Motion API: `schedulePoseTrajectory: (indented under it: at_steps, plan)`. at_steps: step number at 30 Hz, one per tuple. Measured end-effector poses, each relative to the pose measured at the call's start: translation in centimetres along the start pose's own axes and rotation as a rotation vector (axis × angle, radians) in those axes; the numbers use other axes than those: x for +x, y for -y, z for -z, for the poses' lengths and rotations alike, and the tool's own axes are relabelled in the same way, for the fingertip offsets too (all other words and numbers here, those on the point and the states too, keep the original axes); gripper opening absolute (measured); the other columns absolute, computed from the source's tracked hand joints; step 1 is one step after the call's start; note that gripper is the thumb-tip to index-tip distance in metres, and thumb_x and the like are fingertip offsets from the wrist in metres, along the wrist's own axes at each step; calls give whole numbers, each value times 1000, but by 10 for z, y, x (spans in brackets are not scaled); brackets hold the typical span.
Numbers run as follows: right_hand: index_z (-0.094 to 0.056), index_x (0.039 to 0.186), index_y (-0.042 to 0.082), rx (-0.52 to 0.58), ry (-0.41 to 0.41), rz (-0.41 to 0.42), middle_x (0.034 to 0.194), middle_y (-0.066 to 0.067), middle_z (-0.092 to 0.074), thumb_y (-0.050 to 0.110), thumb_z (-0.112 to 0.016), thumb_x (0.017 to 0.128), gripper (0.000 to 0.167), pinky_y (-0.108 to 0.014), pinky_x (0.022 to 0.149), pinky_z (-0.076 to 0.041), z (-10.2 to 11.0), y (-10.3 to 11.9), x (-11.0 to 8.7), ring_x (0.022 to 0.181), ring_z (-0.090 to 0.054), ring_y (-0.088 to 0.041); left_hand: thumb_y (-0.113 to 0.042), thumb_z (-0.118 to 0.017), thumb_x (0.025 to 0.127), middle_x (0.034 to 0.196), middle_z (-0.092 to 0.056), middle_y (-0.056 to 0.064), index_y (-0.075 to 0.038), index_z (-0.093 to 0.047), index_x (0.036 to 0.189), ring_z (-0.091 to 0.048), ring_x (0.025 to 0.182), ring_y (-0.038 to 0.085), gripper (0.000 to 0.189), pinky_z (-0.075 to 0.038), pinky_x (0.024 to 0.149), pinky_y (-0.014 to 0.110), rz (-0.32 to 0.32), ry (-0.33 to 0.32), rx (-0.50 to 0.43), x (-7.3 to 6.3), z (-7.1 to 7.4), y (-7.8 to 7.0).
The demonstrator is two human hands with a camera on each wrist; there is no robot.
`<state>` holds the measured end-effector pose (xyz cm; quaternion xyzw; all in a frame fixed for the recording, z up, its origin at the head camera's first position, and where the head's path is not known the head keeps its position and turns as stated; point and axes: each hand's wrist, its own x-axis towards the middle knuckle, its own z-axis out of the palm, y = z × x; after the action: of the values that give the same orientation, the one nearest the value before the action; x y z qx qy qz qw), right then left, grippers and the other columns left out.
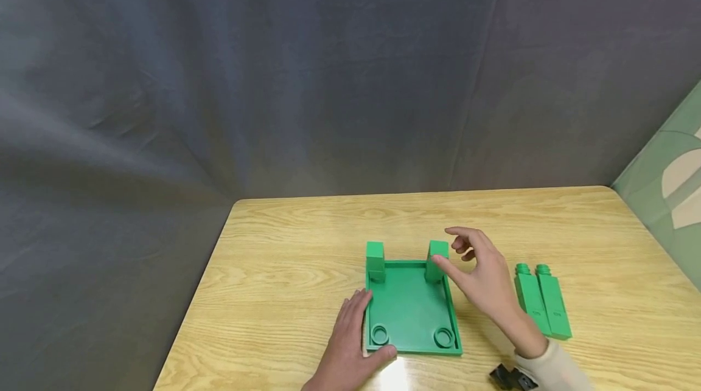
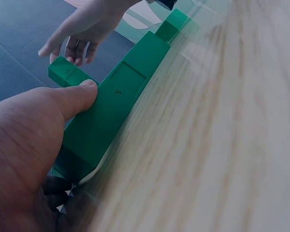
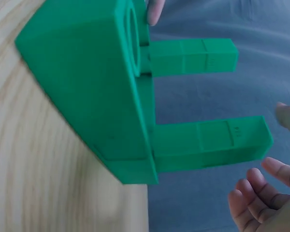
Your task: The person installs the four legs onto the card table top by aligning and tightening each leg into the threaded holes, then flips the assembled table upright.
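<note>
Left grip (image 1: 350, 342): closed about the near-left corner of the green tray (image 1: 411, 306); the thumb is laid against the near wall, and the fingers are set along the left wall.
Right grip (image 1: 484, 281): loose and unclosed, with thumb and bent fingers parted; it is held just beside the top of the far-right post (image 1: 439, 249), and whether the post is touched cannot be told.
Tray: set flat between the two hands, with its near-left corner held.
Far-left post (image 1: 375, 257): stood upright in the tray's far-left corner, well apart from the fingers of either hand.
Loose posts (image 1: 554, 306): two, laid side by side to the right of the right hand.
Desk (image 1: 285, 257): topped in pale, yellowish wood grain; a bright reflection is thrown just in front of the tray.
Right wrist: a pale sleeve (image 1: 555, 370) is worn, and a black object (image 1: 513, 378) is seen beside it.
Room: dark grey cloth (image 1: 350, 75) is hung behind and to the left; a green panel (image 1: 652, 196) with cream shapes is seen at right.
Tray's look: plain green, low-walled and squarish; round sockets (image 1: 444, 337) are shown in both near corners, and a mark like an S or 5 is borne on the near wall.
Posts' look: green and square-sided; threaded ends are shown on the loose pair, whose small markings cannot be read.
</note>
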<state>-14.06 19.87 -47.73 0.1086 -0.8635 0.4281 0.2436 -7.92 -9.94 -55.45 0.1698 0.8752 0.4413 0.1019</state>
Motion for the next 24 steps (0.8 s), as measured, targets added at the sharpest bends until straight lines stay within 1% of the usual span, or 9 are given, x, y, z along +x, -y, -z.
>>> schedulePoseTrajectory:
  at_steps: [1, 4, 7, 10, 17, 20, 24]
  plan:
    - [-71, 138, 8, 7, -1, -8, 103, -5, -67, 7, -91, 92, 50, -13, 78, -52, 3, 0, -1, 92, -61, -20, -62, -75, 101, 181, -29, 13, -18, -26, 177, -23, 169, 41, 100, -17, 137, 68, 5, 2, -4, 0, 0, 0]
    - [-71, 140, 6, 19, -18, -26, 106, -7, -68, 6, -84, 98, 44, -11, 80, -51, 12, 0, -4, 94, -60, -14, -61, -76, 101, 181, -30, 13, -19, -26, 177, -23, 169, 40, 100, -18, 137, 67, 3, 0, -5, 1, -1, 2]
    - [-70, 140, 2, 13, -31, -18, 107, -8, -68, 3, -80, 100, 41, -10, 81, -50, 20, -4, -8, 94, -59, -7, -60, -77, 100, 181, -31, 13, -18, -28, 177, -24, 169, 40, 100, -18, 137, 67, 3, -6, -9, 1, -1, 3]
    - [-70, 139, -1, -11, -41, -7, 106, -7, -68, 2, -79, 100, 39, -9, 81, -49, 28, -8, -15, 95, -57, -3, -60, -77, 100, 180, -31, 13, -18, -29, 176, -25, 168, 41, 99, -19, 136, 69, -1, -12, -9, 1, -1, 4]
    - [-70, 138, -1, -62, -63, -8, 107, -7, -67, -1, -80, 97, 42, -8, 79, -48, 44, -19, -36, 94, -57, -3, -61, -76, 101, 180, -32, 13, -18, -28, 177, -25, 168, 42, 100, -20, 135, 71, 0, -12, -17, 0, -2, 5]
    - [-69, 139, 1, -88, -60, -28, 109, -5, -67, -2, -81, 96, 45, -7, 78, -47, 51, -23, -46, 95, -54, 1, -62, -75, 101, 180, -32, 13, -17, -28, 177, -25, 168, 42, 100, -19, 135, 70, -1, -11, -16, 0, -2, 5]
    - [-68, 140, 1, -125, -60, -60, 111, -6, -66, 0, -81, 98, 45, -5, 80, -46, 61, -26, -57, 98, -53, 6, -62, -76, 100, 179, -34, 13, -16, -29, 176, -27, 167, 42, 100, -20, 136, 69, -13, -21, -3, 0, -2, 4]
